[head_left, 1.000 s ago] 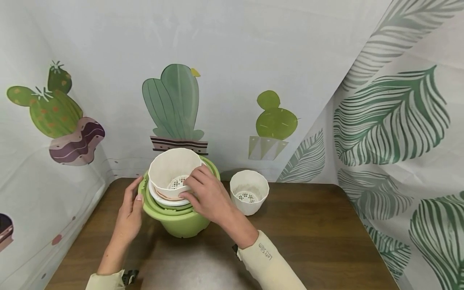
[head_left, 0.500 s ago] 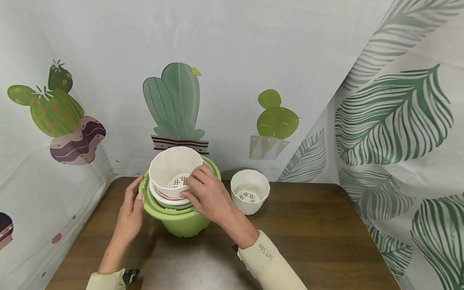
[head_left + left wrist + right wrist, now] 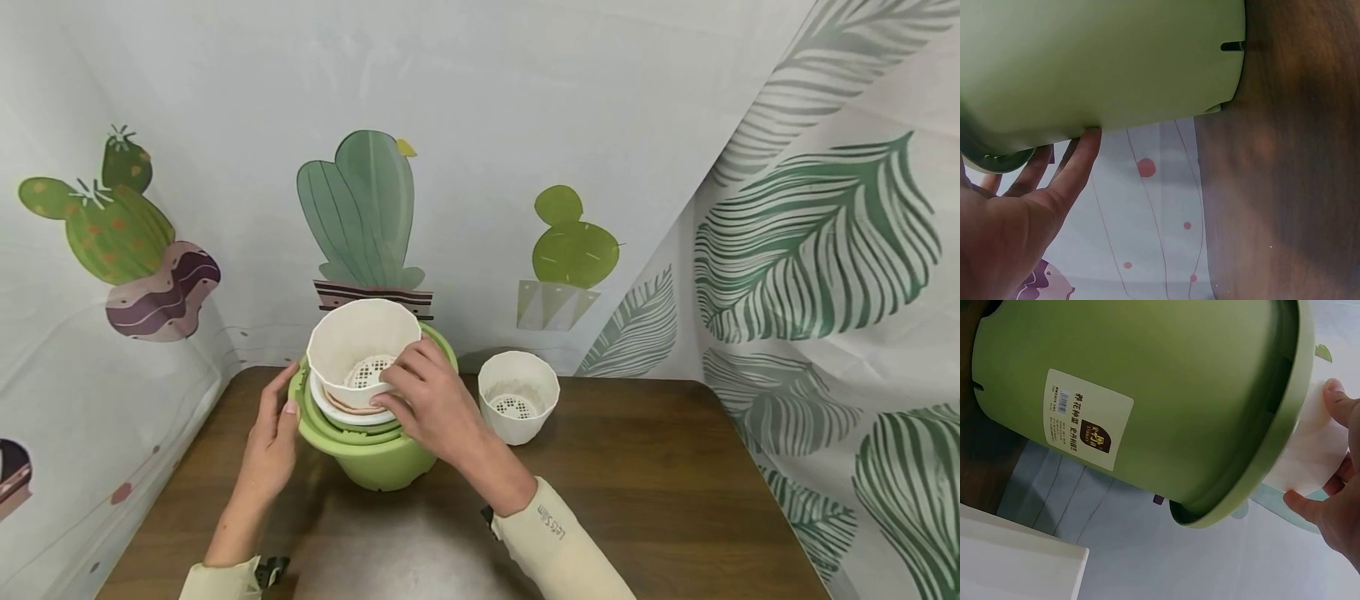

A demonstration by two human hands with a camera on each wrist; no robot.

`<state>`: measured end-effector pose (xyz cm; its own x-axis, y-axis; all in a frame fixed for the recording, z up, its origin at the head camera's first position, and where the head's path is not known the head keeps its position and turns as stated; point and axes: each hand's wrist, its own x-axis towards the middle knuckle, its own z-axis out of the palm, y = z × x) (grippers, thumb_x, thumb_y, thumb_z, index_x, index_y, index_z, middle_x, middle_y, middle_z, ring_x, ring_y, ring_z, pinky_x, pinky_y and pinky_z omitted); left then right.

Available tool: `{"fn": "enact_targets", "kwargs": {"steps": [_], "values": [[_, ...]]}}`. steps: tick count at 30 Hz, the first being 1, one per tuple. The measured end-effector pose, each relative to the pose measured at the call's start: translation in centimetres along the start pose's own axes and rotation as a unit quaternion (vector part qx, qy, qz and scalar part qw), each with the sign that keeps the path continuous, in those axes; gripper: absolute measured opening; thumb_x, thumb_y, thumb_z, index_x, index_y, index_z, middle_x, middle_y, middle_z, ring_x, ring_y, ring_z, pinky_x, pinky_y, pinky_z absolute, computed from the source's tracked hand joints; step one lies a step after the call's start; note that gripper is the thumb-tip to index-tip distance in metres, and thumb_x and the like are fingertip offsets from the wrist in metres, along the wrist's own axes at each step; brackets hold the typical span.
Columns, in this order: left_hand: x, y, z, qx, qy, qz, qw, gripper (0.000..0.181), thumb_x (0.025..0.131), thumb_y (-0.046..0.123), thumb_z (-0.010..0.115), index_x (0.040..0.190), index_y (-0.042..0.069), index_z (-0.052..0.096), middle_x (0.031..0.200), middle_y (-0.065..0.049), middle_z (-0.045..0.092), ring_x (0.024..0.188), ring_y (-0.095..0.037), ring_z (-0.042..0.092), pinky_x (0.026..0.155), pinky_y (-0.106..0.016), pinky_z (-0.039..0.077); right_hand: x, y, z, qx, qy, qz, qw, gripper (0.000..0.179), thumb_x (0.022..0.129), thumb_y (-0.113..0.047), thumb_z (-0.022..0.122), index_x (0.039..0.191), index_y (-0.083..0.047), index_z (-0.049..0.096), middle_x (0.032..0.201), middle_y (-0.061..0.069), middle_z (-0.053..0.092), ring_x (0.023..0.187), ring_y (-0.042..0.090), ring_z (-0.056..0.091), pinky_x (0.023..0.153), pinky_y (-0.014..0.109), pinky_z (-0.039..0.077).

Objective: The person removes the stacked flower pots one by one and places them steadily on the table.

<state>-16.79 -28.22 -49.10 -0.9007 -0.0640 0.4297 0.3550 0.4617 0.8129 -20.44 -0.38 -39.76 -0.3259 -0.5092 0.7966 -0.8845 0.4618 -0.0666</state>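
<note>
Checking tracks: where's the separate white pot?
Head view: the separate white pot stands near the back edge of the table, right of the green pot.

White pot (image 3: 360, 329) pinched in right-hand grip (image 3: 431, 400), left-hand grip (image 3: 268, 437) against green pot (image 3: 384, 465), second white pot (image 3: 517, 427) nearby, worktop (image 3: 630, 492), cactus-print backdrop (image 3: 480, 92)

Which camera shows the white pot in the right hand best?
The head view: the white pot shows its inside down to the perforated base, though the right hand hides part. The right wrist view shows just some outer wall; the left wrist view, none.
</note>
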Motion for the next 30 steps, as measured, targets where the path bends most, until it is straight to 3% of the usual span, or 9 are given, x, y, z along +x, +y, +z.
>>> {"fn": "enact_targets", "kwargs": {"steps": [7, 14, 24, 30], "values": [[0.0, -0.2, 0.1, 0.0, -0.002, -0.001, 1.0, 0.052, 0.117, 0.018, 0.035, 0.168, 0.026, 0.03, 0.168, -0.009, 0.038, 0.142, 0.002, 0.039, 0.106, -0.007, 0.034, 0.1, -0.1, -0.4, 0.0, 0.021, -0.002, 0.9998, 0.021, 0.093, -0.028, 0.084, 0.091, -0.012, 0.07, 0.092, -0.001, 0.062, 0.101, 0.02, 0.056, 0.106, 0.035, 0.046], [0.1, 0.0, 0.1, -0.005, 0.0, 0.02, 0.9998, 0.053, 0.116, 0.015, 0.036, 0.168, 0.022, 0.03, 0.166, -0.014, 0.04, 0.14, 0.003, 0.041, 0.104, -0.006, 0.036, 0.4, -0.2, -1.1, 0.022, 0.036, -0.005, 0.9991, 0.021, 0.092, -0.025, 0.085, 0.09, -0.011, 0.069, 0.091, 0.0, 0.062, 0.101, 0.021, 0.056, 0.113, 0.041, 0.046], [0.0, -0.2, 0.1, -0.003, 0.003, -0.006, 1.0, 0.052, 0.117, 0.017, 0.035, 0.168, 0.026, 0.031, 0.165, -0.01, 0.041, 0.136, 0.003, 0.045, 0.101, -0.007, 0.039, 0.8, -0.7, -1.9, 0.035, 0.06, -0.016, 0.9975, 0.018, 0.092, -0.022, 0.086, 0.093, -0.01, 0.071, 0.092, 0.0, 0.062, 0.101, 0.02, 0.057, 0.115, 0.052, 0.045], [0.1, 0.0, 0.1, -0.005, 0.006, 0.015, 0.9999, 0.052, 0.116, 0.014, 0.037, 0.168, 0.021, 0.032, 0.166, -0.011, 0.04, 0.138, 0.004, 0.043, 0.103, -0.006, 0.036, 1.0, -1.0, -2.6, 0.041, 0.074, -0.018, 0.9962, 0.019, 0.09, -0.02, 0.087, 0.091, -0.01, 0.071, 0.091, 0.001, 0.063, 0.098, 0.021, 0.058, 0.116, 0.056, 0.043]]}}
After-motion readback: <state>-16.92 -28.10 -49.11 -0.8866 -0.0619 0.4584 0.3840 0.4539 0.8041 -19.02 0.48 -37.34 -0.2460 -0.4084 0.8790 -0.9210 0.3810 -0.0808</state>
